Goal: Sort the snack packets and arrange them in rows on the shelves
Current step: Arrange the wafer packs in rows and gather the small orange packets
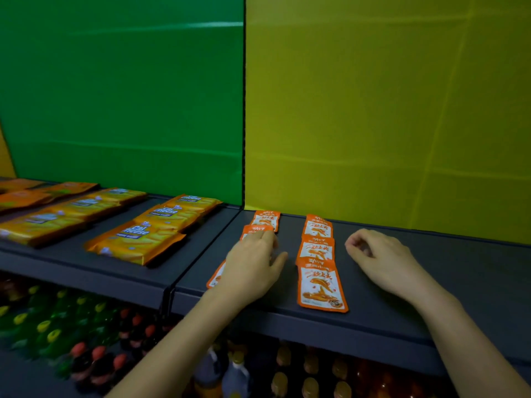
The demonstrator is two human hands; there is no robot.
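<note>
Small orange-and-white snack packets lie in two rows on the dark shelf [388,305] before the yellow back panel. The right row has three overlapping packets [316,248], front one [320,285] nearest the edge. The left row has a back packet [267,219], a second packet [254,228] and a front packet [216,275] mostly hidden. My left hand [253,268] lies over that left row, its fingertips touching the second packet. My right hand [379,257] hovers just right of the right row, fingers loosely curled and holding nothing.
On the neighbouring shelf section under the green panel lie rows of yellow Cal Cheese wafer packs [138,242] and orange packs [26,196] further left. Below the shelf stand bottles with yellow, red and orange caps [86,326]. Bare shelf stretches right of my right hand.
</note>
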